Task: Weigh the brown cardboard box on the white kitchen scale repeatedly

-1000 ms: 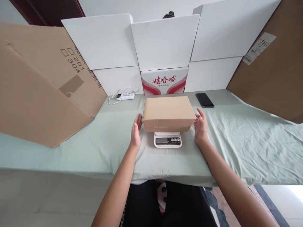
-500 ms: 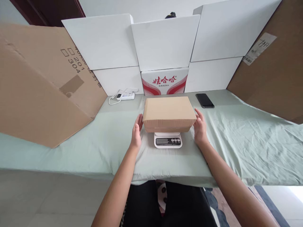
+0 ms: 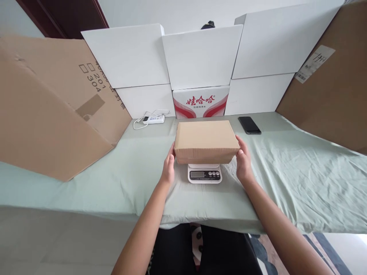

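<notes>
A closed brown cardboard box (image 3: 205, 139) rests on a small white kitchen scale (image 3: 204, 174) in the middle of the table. My left hand (image 3: 168, 168) presses flat against the box's left end. My right hand (image 3: 243, 162) presses against its right end, thumb on the upper edge. Both hands grip the box from the sides. The scale's display and buttons face me below the box's front edge.
A pale green sheet (image 3: 286, 183) covers the table. A black phone (image 3: 249, 125) lies at the back right, a white power strip (image 3: 154, 119) at the back left. White boxes (image 3: 200, 57) and a red-and-white carton (image 3: 200, 102) line the back. Large brown cardboard sheets (image 3: 48, 110) lean at both sides.
Both hands have closed in from just beside the box until they touch its two ends. The view has tilted slightly downward.
</notes>
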`<state>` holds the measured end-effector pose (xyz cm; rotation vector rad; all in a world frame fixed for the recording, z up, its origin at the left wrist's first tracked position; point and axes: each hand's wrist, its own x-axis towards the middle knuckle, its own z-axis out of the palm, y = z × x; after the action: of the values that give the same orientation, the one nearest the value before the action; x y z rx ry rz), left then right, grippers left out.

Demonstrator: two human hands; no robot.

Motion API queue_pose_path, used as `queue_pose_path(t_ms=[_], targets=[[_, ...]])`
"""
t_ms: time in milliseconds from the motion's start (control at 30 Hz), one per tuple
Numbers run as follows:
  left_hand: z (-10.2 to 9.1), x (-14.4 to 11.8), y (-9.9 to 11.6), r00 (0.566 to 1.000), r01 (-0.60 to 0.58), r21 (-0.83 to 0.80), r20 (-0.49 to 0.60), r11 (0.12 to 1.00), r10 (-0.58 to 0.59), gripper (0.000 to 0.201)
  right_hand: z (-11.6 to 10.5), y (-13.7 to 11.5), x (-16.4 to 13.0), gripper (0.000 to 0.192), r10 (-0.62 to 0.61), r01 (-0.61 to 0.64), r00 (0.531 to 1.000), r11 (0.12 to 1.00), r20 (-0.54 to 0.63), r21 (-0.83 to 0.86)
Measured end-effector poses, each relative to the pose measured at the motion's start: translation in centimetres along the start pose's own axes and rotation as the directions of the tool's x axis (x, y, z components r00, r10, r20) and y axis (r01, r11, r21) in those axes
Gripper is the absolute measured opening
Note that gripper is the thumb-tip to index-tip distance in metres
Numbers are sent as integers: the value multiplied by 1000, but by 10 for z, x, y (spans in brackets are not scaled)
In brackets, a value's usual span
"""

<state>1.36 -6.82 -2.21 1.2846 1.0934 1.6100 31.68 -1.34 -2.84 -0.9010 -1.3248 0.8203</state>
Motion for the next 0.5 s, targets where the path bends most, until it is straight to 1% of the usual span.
queue_pose_path(t_ms=[100, 167, 267, 333, 400, 467, 500], targets=[[4, 0, 1, 999, -31, 13, 38, 999, 30, 82, 3, -6, -6, 70, -17, 16, 999, 999, 38, 29], [5, 2, 5, 998, -55, 3, 29, 998, 55, 81, 5, -13, -6, 73, -4, 1, 997, 999, 71, 43], [3, 12, 20, 995, -91, -1, 26, 996, 91, 81, 5, -30, 3, 75, -14, 9, 991, 999, 130, 40], [1, 27, 32, 994, -103, -5, 31, 995, 103, 81, 6, -46, 17, 75, -75, 69, 983, 997, 170, 39], [2, 48, 40, 993, -119, -38, 18, 992, 120, 81, 9, -57, 38, 76, -161, 159, 968, 987, 192, 28], [7, 73, 38, 988, -153, -104, -10, 983, 152, 85, 15, -59, 60, 82, -253, 259, 952, 966, 173, -15], [11, 85, 33, 987, -159, -138, -24, 978, 157, 87, 19, -54, 69, 85, -292, 302, 945, 952, 148, -48]])
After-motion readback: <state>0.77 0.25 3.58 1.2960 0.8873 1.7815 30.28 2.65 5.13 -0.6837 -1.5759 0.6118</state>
